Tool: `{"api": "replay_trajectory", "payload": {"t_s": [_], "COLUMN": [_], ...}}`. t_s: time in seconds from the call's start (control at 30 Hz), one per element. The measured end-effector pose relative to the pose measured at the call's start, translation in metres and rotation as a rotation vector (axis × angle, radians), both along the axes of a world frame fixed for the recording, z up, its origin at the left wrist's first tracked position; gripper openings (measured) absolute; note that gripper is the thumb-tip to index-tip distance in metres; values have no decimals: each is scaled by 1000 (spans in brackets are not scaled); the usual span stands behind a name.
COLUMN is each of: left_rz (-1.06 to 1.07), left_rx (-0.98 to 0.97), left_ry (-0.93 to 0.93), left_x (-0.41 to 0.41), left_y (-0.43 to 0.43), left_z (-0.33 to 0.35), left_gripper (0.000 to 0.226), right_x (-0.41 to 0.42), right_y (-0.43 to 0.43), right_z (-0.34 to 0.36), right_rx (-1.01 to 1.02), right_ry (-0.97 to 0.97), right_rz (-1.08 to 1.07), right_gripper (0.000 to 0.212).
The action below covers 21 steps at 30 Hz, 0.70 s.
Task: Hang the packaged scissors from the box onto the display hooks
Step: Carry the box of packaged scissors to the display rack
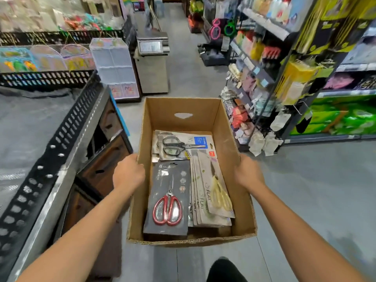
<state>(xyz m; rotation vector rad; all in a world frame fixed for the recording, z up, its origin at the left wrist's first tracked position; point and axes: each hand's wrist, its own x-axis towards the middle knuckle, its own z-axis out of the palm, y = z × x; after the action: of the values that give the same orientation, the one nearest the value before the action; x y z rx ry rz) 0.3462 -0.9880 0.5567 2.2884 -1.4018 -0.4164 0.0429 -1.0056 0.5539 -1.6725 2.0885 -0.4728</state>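
While the left hand (128,174) and right hand (247,173) each grip a side wall of the box (183,110), the left curled over its rim, the packaged scissors (167,200) lie flat inside it, between the two hands.

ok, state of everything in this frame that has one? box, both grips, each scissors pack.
cardboard box, open top, held by both side walls.
left grip, fingers curled over the left rim.
right grip, holding the right rim.
red-handled scissors pack, flat in box, blades closed.
yellow-handled scissors packs, overlapping stack, lying flat.
steel scissors pack, lying sideways at far end.
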Motion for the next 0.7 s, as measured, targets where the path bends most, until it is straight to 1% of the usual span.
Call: {"api": "replay_trajectory", "payload": {"t_s": [0.1,0.2,0.33,0.4,0.47,0.57,0.7], "left_rz": [-25,-32,-19,12,30,30,18], "left_rx": [-2,17,16,25,26,16,31], "left_ry": [-14,-27,-1,-1,13,34,38], "left_x": [14,22,22,20,17,20,31], "left_y": [-79,-161,-274,-326,-378,-453,-560], "left_z": [1,-6,-16,-15,-12,-5,-2], "left_gripper": [23,21,19,15,21,24,27], "right_x": [9,13,13,12,13,18,28], "right_y": [-79,-164,-283,-341,-395,-474,-579], "right_z": [-7,-16,-24,-20,-9,8,17], "right_rx": [0,17,17,20,20,-12,11], "right_ry": [36,53,48,51,11,-31,-7], "right_rz": [-5,-10,11,37,59,90,104], "right_gripper": [25,25,22,16,13,17,13]}}
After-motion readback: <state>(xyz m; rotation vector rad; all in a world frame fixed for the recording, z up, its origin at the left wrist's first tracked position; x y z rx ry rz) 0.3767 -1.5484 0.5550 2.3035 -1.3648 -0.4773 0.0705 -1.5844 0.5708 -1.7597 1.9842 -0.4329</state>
